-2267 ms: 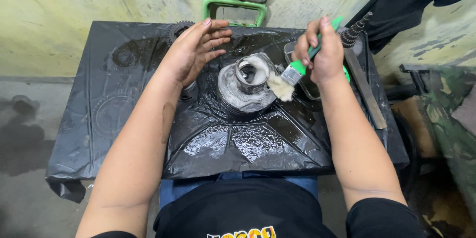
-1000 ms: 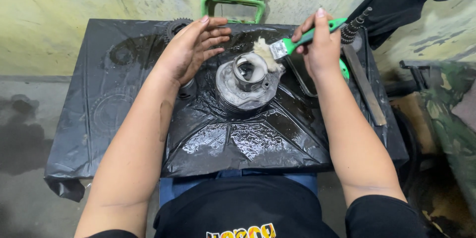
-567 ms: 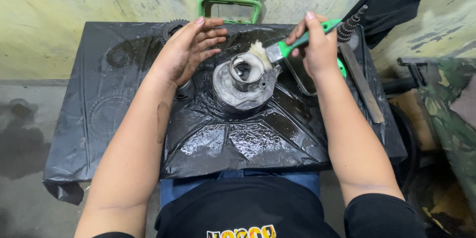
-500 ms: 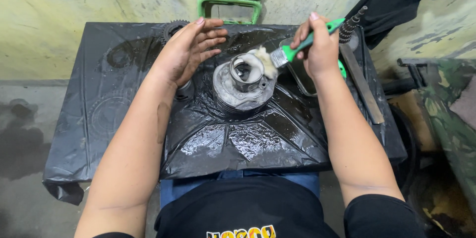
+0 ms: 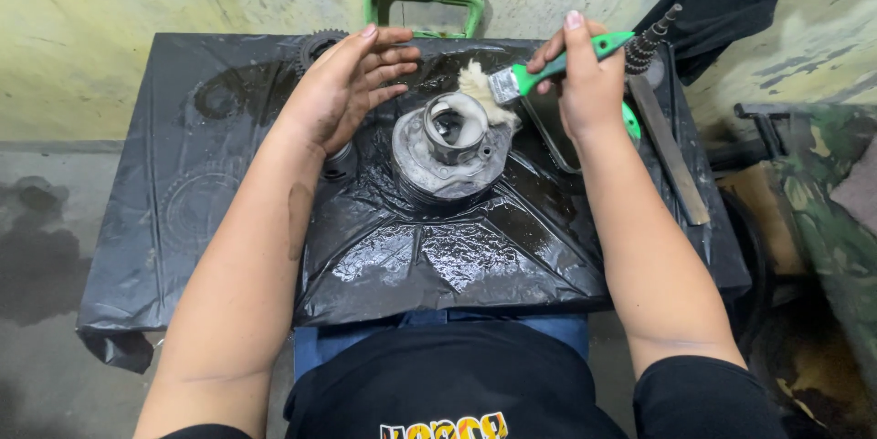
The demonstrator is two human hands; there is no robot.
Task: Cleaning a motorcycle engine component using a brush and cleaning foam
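I see my right hand (image 5: 589, 83) gripping a green-handled paintbrush (image 5: 539, 69), its pale bristles touching the far rim of a round grey metal part (image 5: 448, 151). That part sits on wet black plastic sheeting (image 5: 438, 247) covering the desk. My left hand (image 5: 352, 83) hovers open, fingers spread, just left of the part. A toothed gear (image 5: 315, 44) lies beyond it; a flat metal bar (image 5: 671, 151) lies to the right.

Even light, wet-plastic glare, sharp
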